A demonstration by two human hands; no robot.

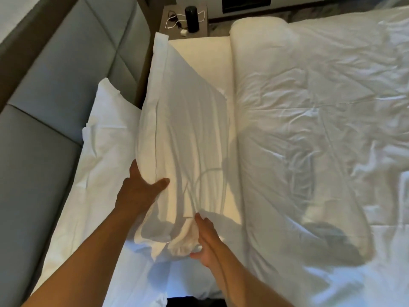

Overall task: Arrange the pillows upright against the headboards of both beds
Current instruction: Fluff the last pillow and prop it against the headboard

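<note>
A long white pillow (183, 120) in a wrinkled case lies raised over the bed's head end, tilted toward the grey padded headboard (44, 89) on the left. My left hand (139, 191) grips its left side, thumb on top. At the pillow's near end my right hand (205, 238) holds the bunched case. A second white pillow (104, 134) lies flatter between the held pillow and the headboard, partly hidden beneath it.
A rolled-back, crumpled white duvet (309, 129) covers the right of the bed. Bare white sheet (199, 282) shows near me. At the top a nightstand (168, 23) carries a black cylinder (191, 18), a white cable and a small charger.
</note>
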